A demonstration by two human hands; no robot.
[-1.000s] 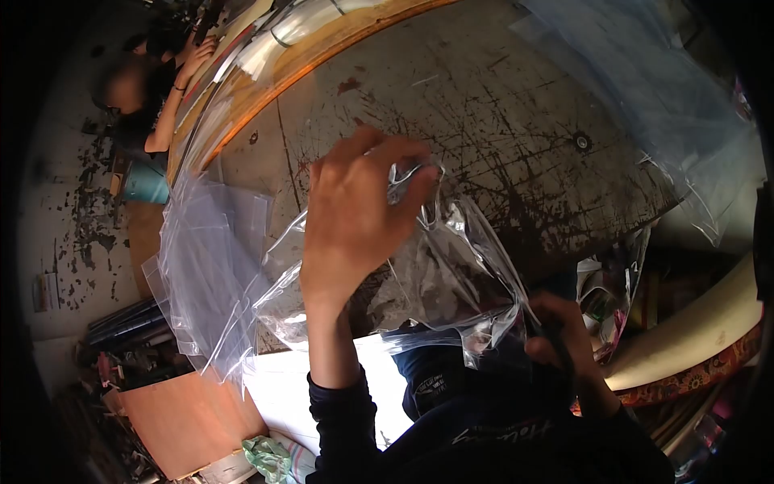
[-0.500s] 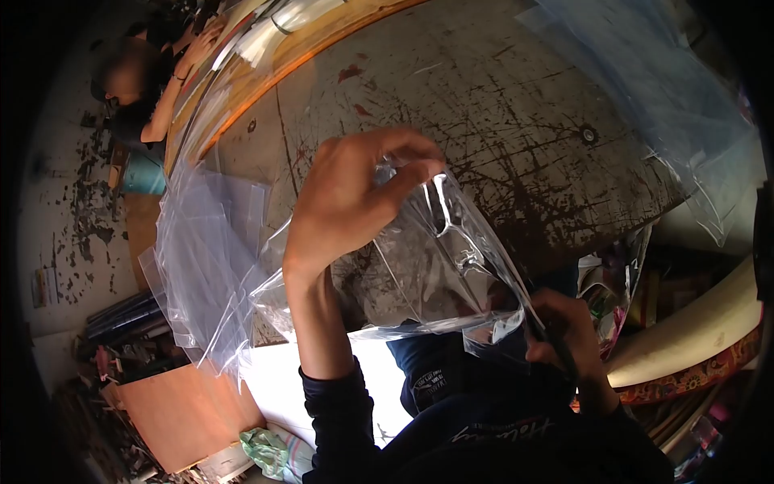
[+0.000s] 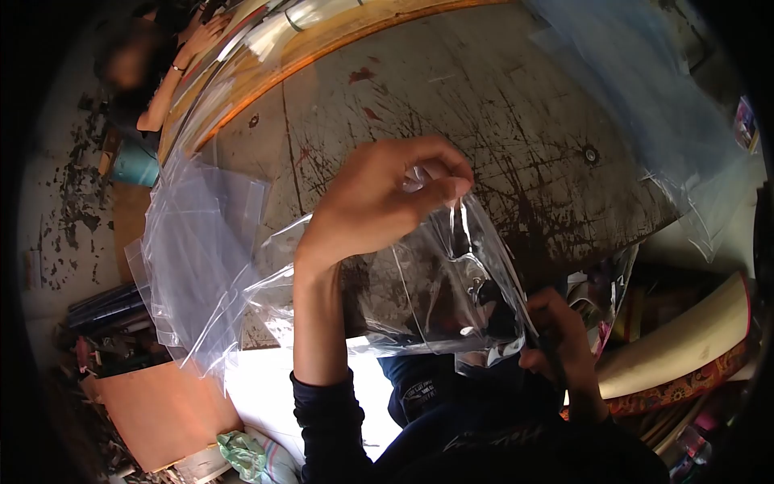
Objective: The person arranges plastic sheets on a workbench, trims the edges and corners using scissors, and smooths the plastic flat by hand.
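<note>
My left hand [image 3: 387, 198] pinches the upper edge of a clear plastic sheet [image 3: 439, 294] between thumb and fingers, holding it raised over the worn table. The sheet hangs in shiny folds toward my body, its lower part near the table's front edge. At the sheet's right edge, my right hand [image 3: 564, 327] is closed around dark-handled scissors [image 3: 551, 355]; the blades are hard to make out against the plastic. Left of my left forearm, several clear plastic pieces [image 3: 201, 242] lie in a loose stack over the table edge.
The scratched table [image 3: 387, 89] spreads ahead. Bluish plastic sheeting [image 3: 645, 113] covers its right side. A cream roll [image 3: 685, 339] lies at lower right, an orange-brown board [image 3: 165, 411] at lower left. Another person's arm [image 3: 165, 97] rests at the far upper left, above a teal container [image 3: 135, 164].
My left hand has shifted slightly right and down, still pinching the sheet. The sheet's folds have moved with it. My right hand stays at the right edge, a little to the left.
</note>
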